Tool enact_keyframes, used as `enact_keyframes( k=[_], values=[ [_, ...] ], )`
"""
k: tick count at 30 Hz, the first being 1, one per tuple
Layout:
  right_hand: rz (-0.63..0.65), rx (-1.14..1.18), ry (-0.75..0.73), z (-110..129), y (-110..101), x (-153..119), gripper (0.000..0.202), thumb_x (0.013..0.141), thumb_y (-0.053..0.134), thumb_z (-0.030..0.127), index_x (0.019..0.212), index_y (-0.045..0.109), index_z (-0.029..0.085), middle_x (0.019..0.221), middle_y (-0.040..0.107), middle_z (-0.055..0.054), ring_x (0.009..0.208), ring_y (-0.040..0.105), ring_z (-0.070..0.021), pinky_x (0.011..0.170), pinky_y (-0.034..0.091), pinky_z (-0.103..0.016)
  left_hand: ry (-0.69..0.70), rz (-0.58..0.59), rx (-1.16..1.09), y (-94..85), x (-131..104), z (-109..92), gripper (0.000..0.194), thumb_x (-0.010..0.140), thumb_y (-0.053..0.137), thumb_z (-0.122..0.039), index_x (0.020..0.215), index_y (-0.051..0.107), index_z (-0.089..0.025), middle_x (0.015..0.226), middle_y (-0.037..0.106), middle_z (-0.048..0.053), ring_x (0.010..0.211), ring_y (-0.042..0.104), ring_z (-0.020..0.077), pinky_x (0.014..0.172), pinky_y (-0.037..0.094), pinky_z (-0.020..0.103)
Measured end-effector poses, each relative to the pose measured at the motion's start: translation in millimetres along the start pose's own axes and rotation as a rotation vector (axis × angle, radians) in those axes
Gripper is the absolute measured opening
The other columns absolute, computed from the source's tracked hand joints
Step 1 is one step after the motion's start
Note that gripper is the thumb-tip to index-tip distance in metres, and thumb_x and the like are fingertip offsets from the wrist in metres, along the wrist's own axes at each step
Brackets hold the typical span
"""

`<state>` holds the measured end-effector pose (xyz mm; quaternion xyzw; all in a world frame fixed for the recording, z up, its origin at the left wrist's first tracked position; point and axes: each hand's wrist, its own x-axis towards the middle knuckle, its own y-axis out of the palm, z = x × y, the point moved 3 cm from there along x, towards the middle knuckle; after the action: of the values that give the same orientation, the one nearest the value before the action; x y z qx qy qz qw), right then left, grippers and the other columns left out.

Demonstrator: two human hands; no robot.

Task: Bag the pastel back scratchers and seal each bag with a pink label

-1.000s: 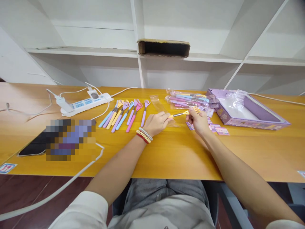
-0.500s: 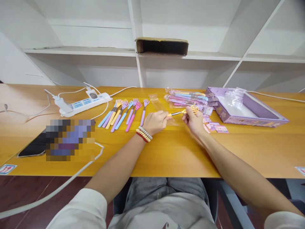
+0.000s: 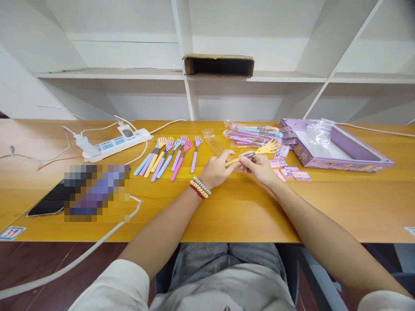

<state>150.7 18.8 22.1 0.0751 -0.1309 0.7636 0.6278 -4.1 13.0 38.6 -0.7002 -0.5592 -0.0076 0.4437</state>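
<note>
A yellow back scratcher with a claw-shaped head is held between both hands above the table. My left hand pinches the end of its yellow handle. My right hand closes round the handle near the dark metal neck, and the claw points right, away from the fingers. Left of my hands lies a row of several back scratchers in blue, yellow, purple and pink. An empty-looking clear bag lies just behind my left hand. Behind my right hand are several bagged back scratchers.
Printed cards lie right of my hands, beside a purple open box with clear plastic inside. At left are a white power strip with cables and a black phone by a blurred patch. A cardboard box sits on the shelf.
My right hand has slid from the claw head down to the neck and handle. The bare metal rod that showed between my hands has shortened. The claw now stands free.
</note>
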Motion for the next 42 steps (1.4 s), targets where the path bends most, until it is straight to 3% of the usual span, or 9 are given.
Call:
enact_keyframes(
  k=[5,10,13,18,25,29,33,38,42],
  values=[
    [-0.218,0.114,-0.016,-0.7,-11.6,6.2,0.037,0.072,0.058,0.053,0.066,0.053,0.017,0.05,0.052,0.002,0.04,0.043,-0.0068,0.037,0.032,-0.02,-0.024,-0.061,-0.149,-7.3,3.0,6.9,0.03,0.081,0.049,-0.031,0.108,0.048,-0.016,0.095,0.062,0.007,0.081,0.059,0.0137,0.07,0.045,0.025],
    [-0.427,0.31,0.099,5.4,-34.4,9.7,0.039,0.074,0.055,0.054,0.062,0.041,0.02,0.048,0.047,0.004,0.039,0.045,-0.007,0.036,0.035,-0.019,0.017,0.098,0.165,-2.5,3.0,20.4,0.031,0.072,0.056,-0.029,0.101,0.055,-0.016,0.101,0.057,0.007,0.091,0.054,0.019,0.084,0.041,0.034],
    [-0.387,0.342,0.202,6.0,-39.1,9.4,0.037,0.075,0.052,0.055,0.066,0.04,0.021,0.046,0.048,0.005,0.034,0.043,-0.0074,0.033,0.035,-0.02,0.014,0.217,0.305,7.5,0.0,27.2,0.033,0.069,0.06,-0.037,0.095,0.059,-0.017,0.103,0.055,0.006,0.096,0.052,0.022,0.09,0.036,0.04],
    [-0.221,0.212,0.338,-2.6,-34.0,7.6,0.031,0.073,0.057,0.049,0.072,0.046,0.021,0.038,0.041,0.008,0.025,0.033,-0.0069,0.026,0.025,-0.019,-0.033,0.248,0.293,17.2,-1.3,33.4,0.016,0.073,0.057,-0.031,0.082,0.064,-0.02,0.102,0.055,0.004,0.098,0.052,0.0204,0.091,0.032,0.041],
    [-0.098,-0.082,0.54,-15.4,-26.4,3.4,0.025,0.071,0.064,0.036,0.074,0.048,0.017,0.057,0.062,-0.003,0.028,0.04,-0.0058,0.023,0.024,-0.017,0.106,0.074,0.2,11.2,1.9,27.4,0.013,0.078,0.054,-0.022,0.079,0.066,-0.02,0.091,0.061,0.001,0.088,0.056,0.0143,0.086,0.033,0.034],
    [-0.06,0.026,0.565,-18.1,-17.6,2.9,0.029,0.073,0.062,0.041,0.079,0.045,0.017,0.069,0.068,-0.009,0.03,0.046,-0.0071,0.023,0.024,-0.017,0.249,-0.037,0.187,9.2,0.3,18.0,0.014,0.079,0.053,-0.022,0.08,0.067,-0.021,0.084,0.061,0.001,0.082,0.055,0.0118,0.082,0.033,0.031],
    [-0.051,0.208,0.441,-16.5,-9.8,3.5,0.035,0.06,0.071,0.024,0.068,0.038,0.019,0.074,0.068,-0.006,0.035,0.051,-0.0077,0.023,0.024,-0.015,0.31,-0.029,0.207,11.9,-2.2,10.4,0.017,0.08,0.052,-0.024,0.079,0.069,-0.022,0.076,0.058,0.001,0.074,0.053,0.0111,0.078,0.035,0.029],
    [-0.105,0.322,0.372,-14.4,-9.0,3.4,0.04,0.053,0.072,0.015,0.066,0.035,0.02,0.067,0.064,0.0,0.037,0.049,-0.007,0.025,0.025,-0.016,0.216,0.057,0.115,11.5,-5.3,3.0,0.018,0.077,0.053,-0.026,0.083,0.069,-0.022,0.074,0.057,0.002,0.07,0.052,0.0114,0.074,0.038,0.027],
    [-0.127,0.325,0.328,-13.0,-9.8,3.9,0.04,0.053,0.072,0.016,0.066,0.035,0.021,0.056,0.055,0.005,0.038,0.045,-0.0065,0.027,0.024,-0.016,-0.071,0.014,-0.113,8.2,-1.9,7.7,0.028,0.079,0.05,-0.039,0.069,0.065,-0.016,0.06,0.055,0.0,0.056,0.049,0.0101,0.058,0.039,0.024]
  ],
)
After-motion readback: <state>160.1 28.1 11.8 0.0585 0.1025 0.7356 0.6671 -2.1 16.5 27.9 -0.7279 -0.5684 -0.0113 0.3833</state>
